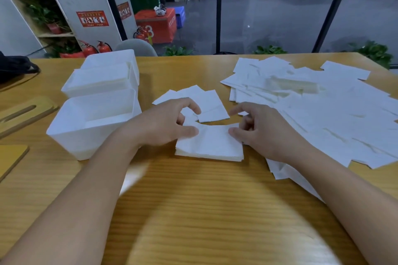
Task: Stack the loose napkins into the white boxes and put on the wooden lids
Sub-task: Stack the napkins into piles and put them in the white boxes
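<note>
Wooden lids [25, 114]: far left edge of the table [193, 211]; flat, light-coloured boards with rounded corners, one cut with a long slot. A second plain board [10, 157] lies nearer. None on a box yet.
White boxes [92, 122]: just left of the hands, three in a row running away from the viewer. Translucent plastic, thin walls, open tops. The nearest looks empty or nearly so; contents of the far two cannot be told.
Left hand [168, 125]: fingers curled, thumb and fingertips pinching the left edge of the small napkin stack.
Napkin stack [209, 144]: centre of the table, between the hands. Square, soft white paper, several layers, edges fairly even, top sheet bowed upward a little.
Stray napkins [200, 103]: a few loose squares lying just behind the stack.
Right hand [258, 129]: fingers curled, pinching the right edge of the same stack.
Loose napkins [323, 109]: broad, overlapping spread across the right of the table, flat and disordered.
Step in hand: squaring a gathered bundle, by my reading; early in the task, most paper still unstacked.
Next move calls for: keeping both edges pinched so the limp sheets stay aligned, then carrying the bundle left and lowering it level into the nearest box.
Risk: thin sheets could fan out or fold at the box rim.
</note>
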`<state>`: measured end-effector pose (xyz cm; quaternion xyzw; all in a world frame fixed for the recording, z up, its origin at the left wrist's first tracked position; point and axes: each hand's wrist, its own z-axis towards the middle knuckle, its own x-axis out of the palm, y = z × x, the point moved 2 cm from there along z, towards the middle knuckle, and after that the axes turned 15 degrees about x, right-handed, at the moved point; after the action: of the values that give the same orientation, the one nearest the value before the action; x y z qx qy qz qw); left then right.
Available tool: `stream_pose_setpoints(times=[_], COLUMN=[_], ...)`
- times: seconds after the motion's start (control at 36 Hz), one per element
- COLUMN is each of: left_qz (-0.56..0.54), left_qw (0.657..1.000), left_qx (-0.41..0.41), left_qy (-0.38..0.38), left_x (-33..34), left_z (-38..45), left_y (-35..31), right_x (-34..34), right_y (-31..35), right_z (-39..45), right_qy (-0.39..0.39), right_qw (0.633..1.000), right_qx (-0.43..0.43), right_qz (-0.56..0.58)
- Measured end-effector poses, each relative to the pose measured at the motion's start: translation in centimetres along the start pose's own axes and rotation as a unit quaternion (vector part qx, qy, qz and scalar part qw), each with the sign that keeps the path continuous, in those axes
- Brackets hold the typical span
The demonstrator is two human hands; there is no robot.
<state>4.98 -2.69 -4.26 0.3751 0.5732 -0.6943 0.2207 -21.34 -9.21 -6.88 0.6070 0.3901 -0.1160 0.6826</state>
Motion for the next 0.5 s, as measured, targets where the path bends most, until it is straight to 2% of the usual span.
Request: stream_pose_setpoints(times=[0.22,0.31,0.39,0.5], left_qz=[0.03,0.068,0.097,0.122], left_qw=[0.999,0.996,0.984,0.976], left_qx=[-0.02,-0.029,0.002,0.028], left_qy=[0.008,-0.057,-0.153,-0.175], left_x=[0.2,-0.1,0.2,1.6], left_z=[0.3,0.6,1.1,1.7], left_y=[0.8,1.2,1.5,2.0], right_x=[0.6,0.4,0.3,1.0], right_y=[-0.4,-0.6,-0.5,-0.3], right_z=[0.2,0.2,0.3,0.2], right_qy=[-0.033,-0.058,-0.076,-0.051], right_qw=[0.998,0.996,0.995,0.995], right_qx=[-0.007,-0.015,-0.032,-0.061], right_qz=[-0.053,-0.062,-0.049,-0.051])
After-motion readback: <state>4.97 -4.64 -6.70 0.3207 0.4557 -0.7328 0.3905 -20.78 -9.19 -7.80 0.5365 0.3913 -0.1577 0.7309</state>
